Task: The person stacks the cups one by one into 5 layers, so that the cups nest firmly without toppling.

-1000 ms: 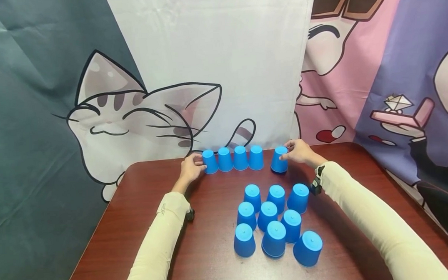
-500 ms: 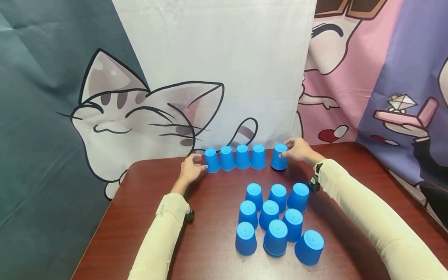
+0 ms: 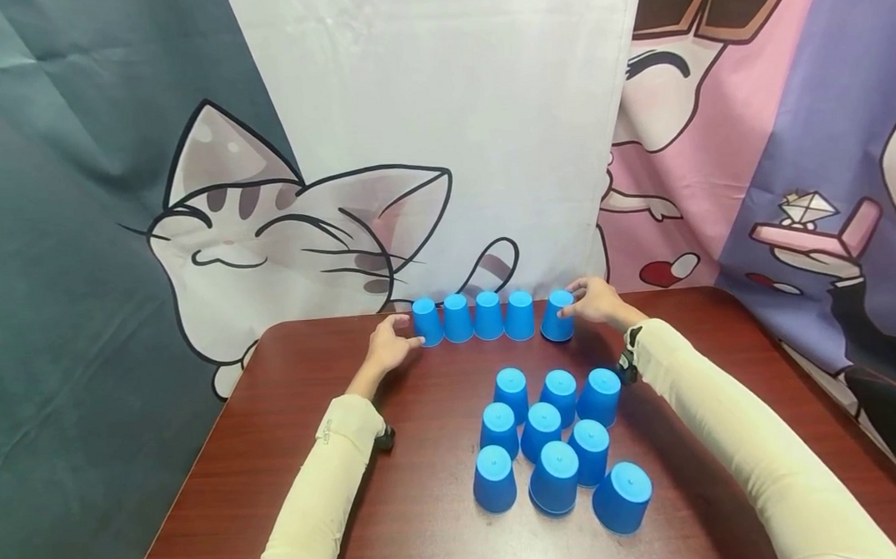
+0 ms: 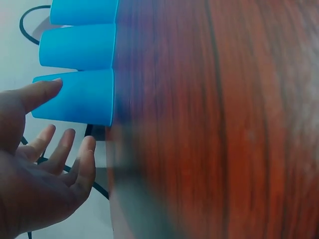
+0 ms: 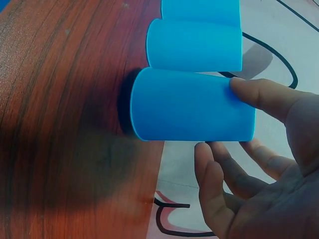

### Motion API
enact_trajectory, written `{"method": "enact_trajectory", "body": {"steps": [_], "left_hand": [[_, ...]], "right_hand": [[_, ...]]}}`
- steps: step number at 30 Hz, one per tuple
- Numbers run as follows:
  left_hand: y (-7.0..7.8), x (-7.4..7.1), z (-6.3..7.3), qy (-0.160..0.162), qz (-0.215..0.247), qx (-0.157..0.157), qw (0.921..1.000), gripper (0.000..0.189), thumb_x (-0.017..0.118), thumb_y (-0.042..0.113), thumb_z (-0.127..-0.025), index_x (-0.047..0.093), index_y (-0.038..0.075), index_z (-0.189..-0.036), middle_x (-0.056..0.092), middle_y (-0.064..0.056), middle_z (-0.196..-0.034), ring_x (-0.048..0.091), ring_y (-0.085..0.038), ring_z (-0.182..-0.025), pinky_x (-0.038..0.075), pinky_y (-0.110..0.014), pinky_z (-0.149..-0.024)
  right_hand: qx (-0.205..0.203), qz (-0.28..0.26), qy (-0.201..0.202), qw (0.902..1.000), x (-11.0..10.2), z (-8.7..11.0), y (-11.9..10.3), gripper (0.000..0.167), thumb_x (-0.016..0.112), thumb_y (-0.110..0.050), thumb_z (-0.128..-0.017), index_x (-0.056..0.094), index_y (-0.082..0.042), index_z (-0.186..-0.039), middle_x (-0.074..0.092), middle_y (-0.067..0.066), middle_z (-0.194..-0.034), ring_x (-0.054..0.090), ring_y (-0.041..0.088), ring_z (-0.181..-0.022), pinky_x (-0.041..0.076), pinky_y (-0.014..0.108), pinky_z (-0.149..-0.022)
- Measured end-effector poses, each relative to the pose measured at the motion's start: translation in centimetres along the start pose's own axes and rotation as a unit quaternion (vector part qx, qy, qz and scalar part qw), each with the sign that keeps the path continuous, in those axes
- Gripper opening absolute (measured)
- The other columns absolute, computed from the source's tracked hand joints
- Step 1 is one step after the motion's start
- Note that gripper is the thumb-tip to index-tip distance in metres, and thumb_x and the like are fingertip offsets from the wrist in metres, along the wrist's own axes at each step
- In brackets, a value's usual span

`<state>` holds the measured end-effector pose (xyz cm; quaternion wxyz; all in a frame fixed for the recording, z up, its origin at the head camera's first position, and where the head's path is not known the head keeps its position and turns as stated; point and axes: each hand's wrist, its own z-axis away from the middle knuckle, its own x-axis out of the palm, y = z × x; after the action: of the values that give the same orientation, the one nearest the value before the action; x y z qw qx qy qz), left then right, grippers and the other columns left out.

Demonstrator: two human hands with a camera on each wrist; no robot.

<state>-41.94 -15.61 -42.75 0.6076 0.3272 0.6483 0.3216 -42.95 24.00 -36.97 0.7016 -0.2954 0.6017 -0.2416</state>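
Several blue upside-down cups form a row along the table's far edge. At its right end, my right hand grips a blue cup, thumb on one side and fingers on the other. A dark shadow borders that cup's rim in the right wrist view; I cannot tell whether it touches the table. A narrow gap parts it from the neighbouring cup. My left hand is beside the leftmost cup, fingers spread and loosely bent. Its thumb overlaps that cup in the left wrist view; contact is unclear.
Nearer the person, several more upside-down blue cups stand in a loose group, among them a front right cup. The brown wooden table meets a cartoon-printed cloth backdrop at its far edge.
The cup in my right hand has shifted left, narrowing its gap to the row. My left hand has drawn slightly away from the leftmost cup. The head view has drifted a little.
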Motion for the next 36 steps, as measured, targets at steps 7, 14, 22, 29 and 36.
{"method": "enact_trajectory", "body": {"steps": [7, 14, 22, 29, 36], "left_hand": [[0.0, 0.5, 0.35, -0.002, -0.006, -0.013, 0.9999, 0.064, 0.076, 0.019, -0.088, 0.045, 0.0, -0.14, 0.051, -0.021, -0.142, 0.047, -0.038, -0.131, 0.038, -0.055, -0.108], [0.33, 0.76, 0.64, 0.007, 0.0, -0.021, 0.9998, 0.068, 0.077, 0.018, -0.087, 0.042, -0.001, -0.142, 0.049, -0.022, -0.143, 0.046, -0.039, -0.132, 0.037, -0.055, -0.109], [0.53, 1.03, 0.91, 0.006, -0.004, -0.029, 0.9996, 0.071, 0.077, 0.02, -0.087, 0.04, -0.001, -0.143, 0.046, -0.023, -0.145, 0.044, -0.04, -0.133, 0.037, -0.056, -0.109], [0.38, 0.97, 0.96, 0.002, -0.008, -0.024, 0.9997, 0.071, 0.077, 0.021, -0.087, 0.04, 0.0, -0.143, 0.046, -0.022, -0.145, 0.044, -0.04, -0.132, 0.036, -0.057, -0.108], [0.33, 0.98, 1.04, 0.005, -0.008, -0.026, 0.9996, 0.071, 0.077, 0.021, -0.086, 0.041, -0.001, -0.143, 0.046, -0.022, -0.144, 0.044, -0.04, -0.132, 0.036, -0.056, -0.108]], "right_hand": [[-0.004, -0.004, -0.006, 1.0, 0.49, -0.13, -0.06, 0.061, 0.075, -0.018, -0.088, 0.047, 0.008, -0.135, 0.053, 0.035, -0.132, 0.055, 0.049, -0.118, 0.047, 0.055, -0.098], [-0.007, 0.002, -0.007, 1.0, 0.51, -0.41, -0.23, 0.061, 0.075, -0.018, -0.087, 0.047, 0.007, -0.135, 0.053, 0.034, -0.132, 0.056, 0.048, -0.116, 0.05, 0.053, -0.096], [-0.018, -0.003, -0.005, 0.9998, 0.77, -0.67, -0.3, 0.06, 0.075, -0.013, -0.085, 0.047, 0.01, -0.132, 0.054, 0.036, -0.129, 0.058, 0.049, -0.112, 0.053, 0.051, -0.09], [0.002, -0.028, -0.029, 0.9992, 0.79, -0.55, -0.48, 0.059, 0.071, -0.012, -0.09, 0.042, 0.009, -0.137, 0.05, 0.036, -0.134, 0.062, 0.049, -0.109, 0.053, 0.053, -0.09], [-0.003, -0.019, -0.024, 0.9995, 0.83, -0.91, -0.19, 0.059, 0.072, -0.011, -0.09, 0.044, 0.009, -0.137, 0.052, 0.036, -0.133, 0.066, 0.044, -0.103, 0.057, 0.048, -0.082]]}}
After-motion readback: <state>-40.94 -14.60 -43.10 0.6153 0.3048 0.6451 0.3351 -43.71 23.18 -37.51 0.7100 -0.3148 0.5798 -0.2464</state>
